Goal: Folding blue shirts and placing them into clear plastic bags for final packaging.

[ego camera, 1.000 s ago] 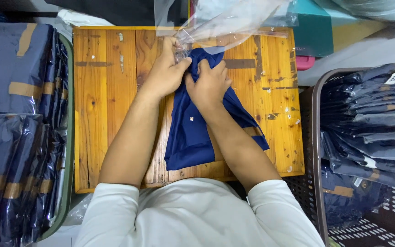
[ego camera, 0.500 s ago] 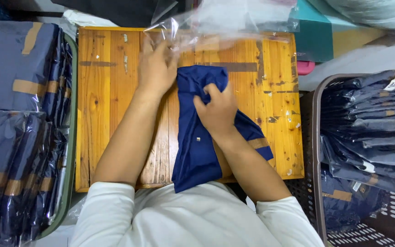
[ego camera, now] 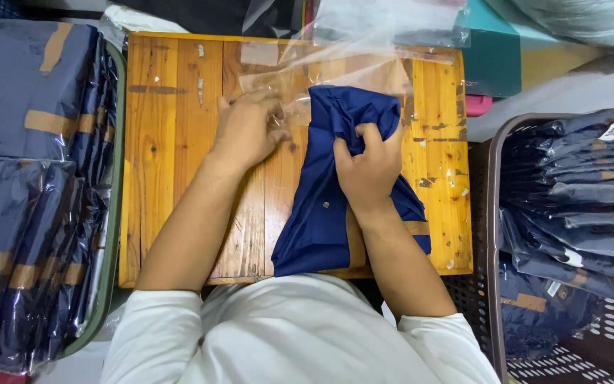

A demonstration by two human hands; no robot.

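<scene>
A folded navy blue garment (ego camera: 321,213) lies on a small wooden table (ego camera: 179,156), its top end bunched up. My right hand (ego camera: 367,167) grips that bunched top. My left hand (ego camera: 250,128) rests on the wood and pinches the near edge of a clear plastic bag (ego camera: 349,53), which spreads flat over the far part of the table beyond the garment.
A green-rimmed bin (ego camera: 114,213) on the left holds bagged navy garments (ego camera: 26,171). A brown perforated basket (ego camera: 492,206) on the right holds several more bagged garments (ego camera: 584,185). A teal box (ego camera: 495,53) and a pink item (ego camera: 479,105) sit past the table's far right corner.
The plastic bag has come down from being held up and now lies flat on the table. My left hand moved left along its edge; my right hand keeps gripping the garment's top.
</scene>
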